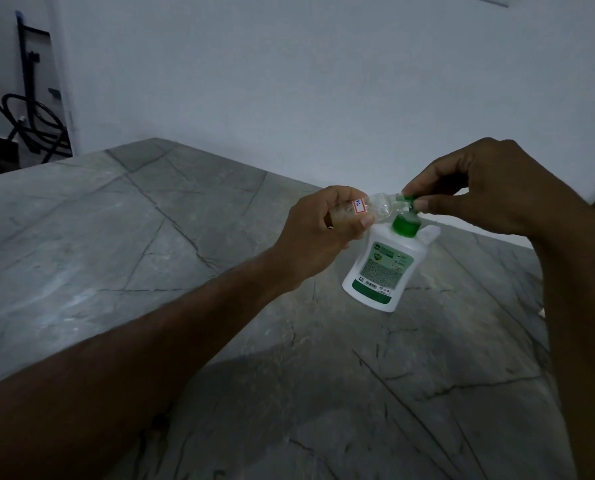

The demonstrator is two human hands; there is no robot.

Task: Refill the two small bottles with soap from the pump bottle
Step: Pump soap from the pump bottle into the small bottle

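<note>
I'm holding a small bottle (369,212) on its side in my left hand (318,237), fingers wrapped round its lower half, its open mouth meeting the green nozzle of the pump bottle (386,268). My right hand (476,192) is sitting on the pump head (408,202), thumb and fingertips closed round it. The pump bottle is standing on the counter (150,237), leaning a little, directly under both hands. A bit of amber liquid is pooling at the small bottle's base, inside my grip.

The risks I'm watching: the mouth is narrow, so if it's slipping off the nozzle, soap is going down the pump bottle onto the counter. Pressing hard on a leaning bottle could be tipping it over, since nothing is steadying its body. Tilting the small bottle any lower could be spilling what's inside. I can't see a second small bottle anywhere.
</note>
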